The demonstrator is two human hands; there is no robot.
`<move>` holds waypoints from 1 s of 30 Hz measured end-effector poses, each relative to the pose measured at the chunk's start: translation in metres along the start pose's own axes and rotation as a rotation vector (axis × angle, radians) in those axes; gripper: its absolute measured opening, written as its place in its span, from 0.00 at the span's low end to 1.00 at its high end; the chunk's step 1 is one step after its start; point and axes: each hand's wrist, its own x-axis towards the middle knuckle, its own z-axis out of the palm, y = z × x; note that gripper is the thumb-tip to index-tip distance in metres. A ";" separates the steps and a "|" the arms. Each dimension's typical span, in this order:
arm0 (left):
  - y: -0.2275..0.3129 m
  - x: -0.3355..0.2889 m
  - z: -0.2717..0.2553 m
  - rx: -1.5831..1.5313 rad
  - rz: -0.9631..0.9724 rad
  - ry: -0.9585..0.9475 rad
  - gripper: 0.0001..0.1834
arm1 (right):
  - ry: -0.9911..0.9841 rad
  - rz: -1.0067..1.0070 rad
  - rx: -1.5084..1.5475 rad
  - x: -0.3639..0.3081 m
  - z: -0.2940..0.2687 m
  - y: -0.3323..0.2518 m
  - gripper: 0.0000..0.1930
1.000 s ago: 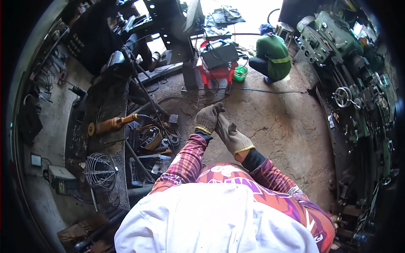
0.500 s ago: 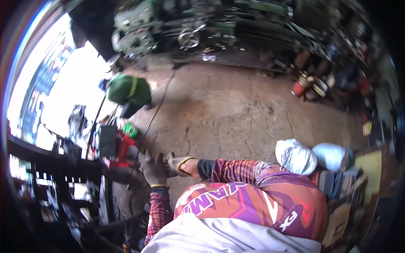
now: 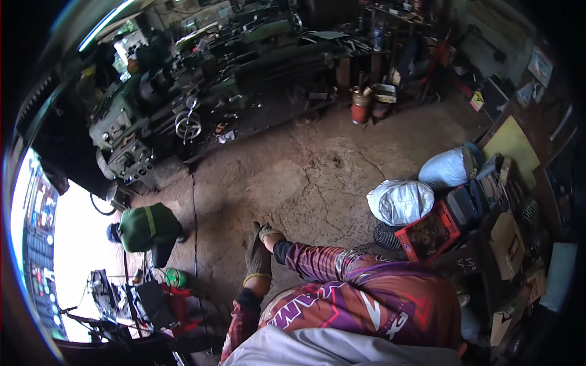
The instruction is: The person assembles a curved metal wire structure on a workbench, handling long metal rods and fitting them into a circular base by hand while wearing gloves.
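Observation:
Both my hands wear grey knitted work gloves with pale cuffs, and they meet in front of my body over the concrete floor. My left hand (image 3: 259, 261) points away from me, its fingers stretched out close together. Against its finger end lies my right hand (image 3: 268, 235), coming in from the right with bare wrist between glove and dark sleeve cuff. The right fingers look curled beside the left glove; whether they grip it, or anything else, is too small and dark to make out. No tool shows in either hand.
A large green lathe with a handwheel (image 3: 188, 125) stands at the far left. To the left a person in a green top (image 3: 146, 228) bends over. At right are a white sack (image 3: 401, 202), a bluish sack (image 3: 447, 167) and a red crate (image 3: 429, 232). A red canister (image 3: 360, 107) stands farther back.
The view has swung right, bringing the crate and right-hand clutter more fully into sight. My left fingers, spread before, now lie closer together; my hands remain side by side.

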 end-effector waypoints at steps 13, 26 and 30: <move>0.029 -0.068 -0.094 -0.521 -0.697 0.001 0.31 | -0.057 -0.637 -0.456 -0.094 -0.128 -0.109 0.25; -0.015 -0.209 -0.079 -0.691 -0.837 1.015 0.11 | -1.177 -1.247 0.026 -0.261 -0.138 -0.193 0.24; 0.043 -0.284 -0.134 -0.067 -0.965 1.327 0.28 | -1.554 -0.414 0.318 -0.261 -0.145 -0.193 0.24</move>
